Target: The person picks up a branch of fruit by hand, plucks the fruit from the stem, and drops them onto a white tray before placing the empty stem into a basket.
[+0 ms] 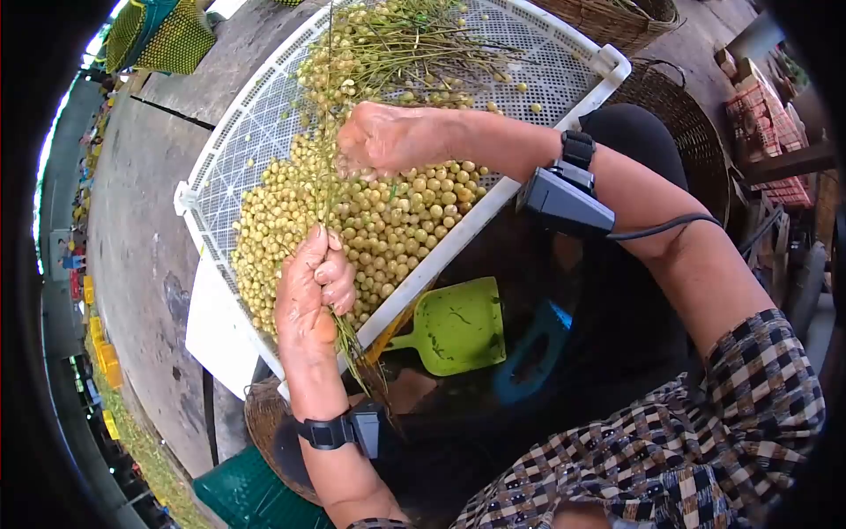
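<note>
My left hand (313,282) is closed around a bunch of thin green-brown stems (354,354), whose ends hang out below the fist over the tray's near edge. One long thin stem runs up from this hand past my right hand. My right hand (379,139) is curled, with fingers bent down over the fruit; what lies inside its fingers is hidden. Under both hands a heap of small round yellowish fruit (388,238) fills much of a white perforated plastic tray (251,115). Loose stripped-looking stems (432,48) are piled at the tray's far side.
Below the tray lie a lime-green dustpan (460,326) and a blue plastic item (533,353). Wicker baskets (674,110) stand at the right. A dark green basket (256,494) is at lower left, beside worn wooden boards (141,229). A yellow-green mesh item (172,40) sits at the far left.
</note>
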`<state>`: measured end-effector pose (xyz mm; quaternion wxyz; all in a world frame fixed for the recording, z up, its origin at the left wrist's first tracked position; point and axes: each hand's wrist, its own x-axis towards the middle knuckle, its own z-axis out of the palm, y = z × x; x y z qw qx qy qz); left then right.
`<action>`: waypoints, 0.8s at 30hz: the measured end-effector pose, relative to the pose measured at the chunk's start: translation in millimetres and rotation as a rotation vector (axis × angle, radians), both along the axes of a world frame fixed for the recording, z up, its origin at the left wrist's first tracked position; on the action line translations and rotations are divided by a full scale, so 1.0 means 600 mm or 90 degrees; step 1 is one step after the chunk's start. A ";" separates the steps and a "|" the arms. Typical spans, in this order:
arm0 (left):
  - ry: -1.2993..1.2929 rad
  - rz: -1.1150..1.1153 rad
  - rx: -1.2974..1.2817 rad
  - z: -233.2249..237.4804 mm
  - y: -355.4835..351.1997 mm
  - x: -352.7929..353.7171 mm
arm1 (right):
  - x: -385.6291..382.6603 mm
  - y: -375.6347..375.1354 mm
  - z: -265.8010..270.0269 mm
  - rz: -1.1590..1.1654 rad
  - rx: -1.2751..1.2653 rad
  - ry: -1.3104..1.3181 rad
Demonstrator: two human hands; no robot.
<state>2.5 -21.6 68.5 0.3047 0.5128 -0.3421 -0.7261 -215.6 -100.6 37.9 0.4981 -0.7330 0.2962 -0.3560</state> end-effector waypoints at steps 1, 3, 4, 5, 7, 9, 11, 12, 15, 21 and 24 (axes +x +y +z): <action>0.003 0.012 0.009 0.000 0.000 0.000 | -0.003 0.006 0.007 0.000 0.001 0.001; 0.010 0.021 0.015 0.001 -0.003 0.003 | -0.005 0.018 0.022 0.030 0.163 0.045; 0.018 0.029 0.019 0.002 -0.004 0.004 | -0.002 0.018 0.022 0.032 0.162 0.047; 0.018 0.031 0.019 0.003 -0.004 0.005 | 0.003 0.019 0.021 0.047 0.173 0.059; 0.005 0.024 0.005 0.003 -0.003 0.006 | 0.006 0.020 0.020 0.062 0.185 0.070; -0.007 0.024 0.007 0.000 -0.004 0.008 | 0.004 0.022 0.018 -0.015 0.192 0.024; -0.018 0.025 0.009 0.000 -0.004 0.008 | 0.004 0.011 0.008 -0.038 0.229 -0.033; -0.017 0.027 0.006 0.001 -0.003 0.008 | 0.005 0.008 0.007 -0.063 0.267 -0.092; -0.003 0.028 0.009 -0.003 -0.004 0.013 | 0.005 0.003 0.001 -0.158 0.337 -0.120; 0.012 0.028 0.012 -0.003 -0.005 0.018 | -0.006 0.012 0.025 -0.164 0.276 0.096; 0.010 0.025 0.019 0.001 -0.004 0.011 | 0.003 0.016 0.010 -0.074 0.220 0.090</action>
